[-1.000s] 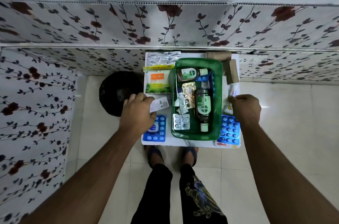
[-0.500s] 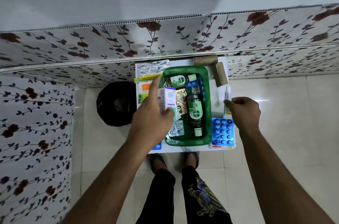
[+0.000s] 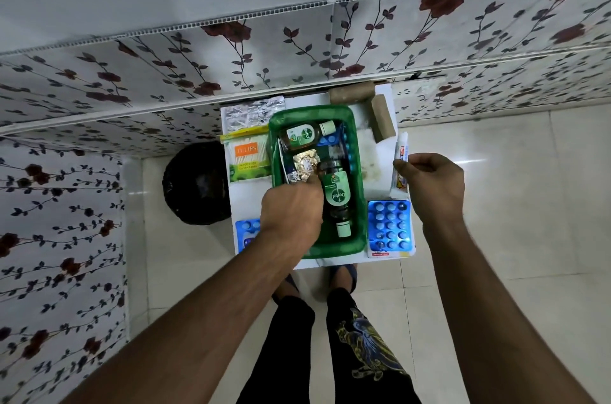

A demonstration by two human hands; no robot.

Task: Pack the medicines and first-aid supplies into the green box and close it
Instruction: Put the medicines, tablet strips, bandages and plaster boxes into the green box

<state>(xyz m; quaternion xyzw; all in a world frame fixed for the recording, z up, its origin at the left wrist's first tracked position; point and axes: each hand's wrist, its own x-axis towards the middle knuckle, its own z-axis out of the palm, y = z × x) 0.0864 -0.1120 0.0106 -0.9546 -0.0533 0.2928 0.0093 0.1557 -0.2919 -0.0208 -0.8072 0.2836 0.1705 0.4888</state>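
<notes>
Green box (image 3: 358,172) part-filled, lidless. Left hand (image 3: 291,208) inside, grip hidden. Right hand (image 3: 433,185) pinches tube (image 3: 400,165) at table's right edge. Blue blister pack (image 3: 390,226), cotton-bud pack (image 3: 248,158) unpacked.

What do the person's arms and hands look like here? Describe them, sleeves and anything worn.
Both forearms are bare, with no sleeves in view. The left hand and right hand wear no gloves; no rings, watch or bracelets can be seen. Below are black trousers with a gold and blue print on one leg.
</notes>
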